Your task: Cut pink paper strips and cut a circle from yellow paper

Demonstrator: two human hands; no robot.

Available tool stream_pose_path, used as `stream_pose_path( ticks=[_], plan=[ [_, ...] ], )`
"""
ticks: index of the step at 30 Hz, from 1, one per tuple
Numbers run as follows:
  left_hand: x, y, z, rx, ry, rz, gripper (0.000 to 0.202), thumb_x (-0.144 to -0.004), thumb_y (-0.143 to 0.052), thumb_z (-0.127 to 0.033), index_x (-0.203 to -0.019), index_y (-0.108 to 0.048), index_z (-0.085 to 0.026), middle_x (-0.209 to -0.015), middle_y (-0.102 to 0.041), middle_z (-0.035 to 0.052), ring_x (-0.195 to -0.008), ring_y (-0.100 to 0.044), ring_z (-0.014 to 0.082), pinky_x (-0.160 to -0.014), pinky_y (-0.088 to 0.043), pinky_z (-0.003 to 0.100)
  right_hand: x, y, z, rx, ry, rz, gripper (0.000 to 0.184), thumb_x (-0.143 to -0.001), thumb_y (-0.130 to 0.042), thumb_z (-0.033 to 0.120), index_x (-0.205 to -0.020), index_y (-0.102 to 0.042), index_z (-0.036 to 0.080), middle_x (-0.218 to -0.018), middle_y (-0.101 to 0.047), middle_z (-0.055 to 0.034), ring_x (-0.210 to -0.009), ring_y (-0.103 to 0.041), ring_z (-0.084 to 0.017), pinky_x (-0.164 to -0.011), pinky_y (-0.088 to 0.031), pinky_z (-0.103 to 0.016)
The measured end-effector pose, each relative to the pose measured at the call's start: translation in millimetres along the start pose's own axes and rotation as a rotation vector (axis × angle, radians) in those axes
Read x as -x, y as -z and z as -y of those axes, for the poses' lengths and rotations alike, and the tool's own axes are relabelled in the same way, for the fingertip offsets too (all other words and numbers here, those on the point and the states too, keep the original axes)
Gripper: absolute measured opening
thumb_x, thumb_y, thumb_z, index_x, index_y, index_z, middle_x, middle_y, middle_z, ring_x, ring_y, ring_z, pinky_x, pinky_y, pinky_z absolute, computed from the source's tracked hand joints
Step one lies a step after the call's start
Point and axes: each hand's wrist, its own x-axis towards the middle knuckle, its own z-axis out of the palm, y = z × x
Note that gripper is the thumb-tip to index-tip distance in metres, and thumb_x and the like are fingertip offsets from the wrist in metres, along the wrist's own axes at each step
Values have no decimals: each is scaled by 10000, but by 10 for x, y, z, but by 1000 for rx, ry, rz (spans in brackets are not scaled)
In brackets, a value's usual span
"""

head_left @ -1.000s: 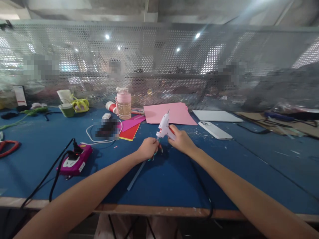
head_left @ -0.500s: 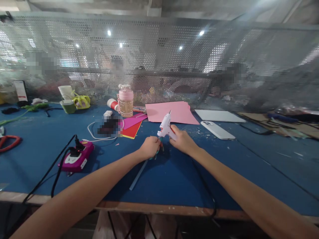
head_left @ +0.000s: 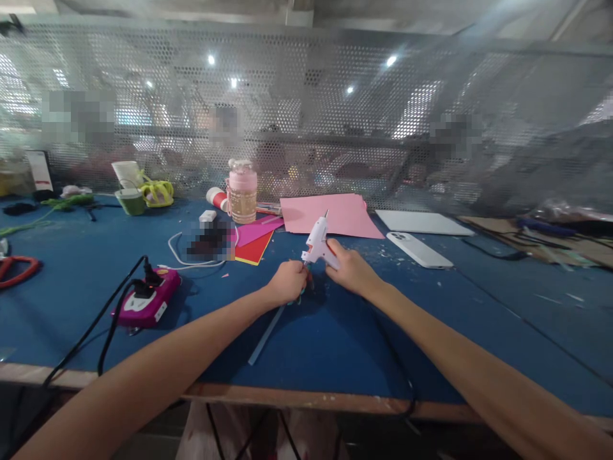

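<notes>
A white hot glue gun (head_left: 316,241) is held upright in the middle of the table, its metal nozzle pointing up and away. My right hand (head_left: 352,268) wraps round its handle, close to the orange-red trigger. Just below the gun's rear end, my left hand (head_left: 288,281) is closed in a pinch. A translucent glue stick (head_left: 266,337) runs from the left hand down towards the table's front edge. Small teal and reddish bits show beside the left fingers; what they are I cannot make out.
Pink sheets (head_left: 330,216) lie behind the gun, beside a pink-lidded bottle (head_left: 243,191). A white phone (head_left: 419,249) rests on the right. Leftward are a magenta power strip (head_left: 148,300) with black cables and red-handled scissors (head_left: 19,271). A perforated metal screen (head_left: 306,115) closes the back.
Both hands and the glue gun stay almost in place. The view has shifted very slightly.
</notes>
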Motion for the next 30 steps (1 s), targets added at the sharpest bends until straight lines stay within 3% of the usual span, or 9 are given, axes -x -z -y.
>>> stream_pose_path(
  ticks=[11,14,18,20,23,26,27,28,30],
  plan=[
    [-8,39,15,98,49,65,236,-811,-340,-105,-644,-504,-131,-359,-381,-87,-243,-325,43,-307,-283,144,8,-98,118,79,-131,-93,349,-739,-409,261,-1042,-483,106,-658,-662,-103,-534,-608,-242,-454,-344,-259],
    [18,105,-23,150,9,136,251,-850,-356,-224,-736,-551,-114,-402,-460,-57,-305,-428,61,-362,-372,157,-5,-106,93,-7,-198,-172,348,-746,-420,330,-1015,-503,126,-704,-670,-107,-562,-618,-245,-471,-373,-267],
    [20,178,-70,249,-73,244,514,-904,-151,-365,-892,-589,-97,-558,-593,35,-482,-587,116,-517,-489,236,-21,-72,60,-200,-313,-345,378,-732,-423,405,-984,-513,139,-758,-672,-119,-615,-623,-250,-528,-418,-290],
    [2,232,-86,75,-79,103,572,-909,-90,-333,-886,-612,-98,-651,-640,76,-583,-629,140,-592,-505,262,-21,-45,60,-276,-375,-399,384,-723,-429,428,-964,-511,141,-725,-666,-111,-604,-620,-245,-542,-426,-294],
    [-26,407,-74,-213,-41,-240,389,-883,-244,-235,-1016,-585,-101,-974,-643,145,-946,-599,223,-816,-461,354,-9,-17,111,-309,-411,-421,389,-715,-436,441,-959,-500,145,-675,-655,-92,-583,-613,-247,-537,-424,-297],
    [-26,687,32,-320,4,-492,471,-842,-288,-132,-1307,-310,-59,-1381,-287,225,-1305,-191,318,-1002,-202,532,-3,-10,247,-283,-394,-321,374,-739,-430,404,-992,-483,134,-694,-660,-93,-596,-620,-246,-552,-423,-293],
    [-18,784,90,-374,50,-596,515,-833,-284,-113,-1339,-230,-32,-1421,-165,241,-1326,-58,339,-1002,-112,583,-10,-10,311,-263,-386,-248,368,-757,-422,383,-1016,-473,127,-722,-666,-100,-614,-627,-245,-565,-424,-291],
    [-7,874,158,-536,178,-740,534,-829,-310,-138,-1343,-221,-22,-1419,-163,252,-1323,-40,358,-990,-101,605,-23,-13,382,-238,-377,-170,362,-774,-416,361,-1042,-461,122,-760,-670,-109,-642,-634,-245,-580,-424,-288],
    [15,1024,302,-727,418,-805,629,-810,-415,-271,-1347,-213,-16,-1401,-186,281,-1306,-55,409,-962,-98,640,-69,-27,542,-189,-362,-58,343,-798,-414,328,-1072,-447,124,-842,-671,-125,-718,-641,-252,-603,-421,-285]
  ],
)
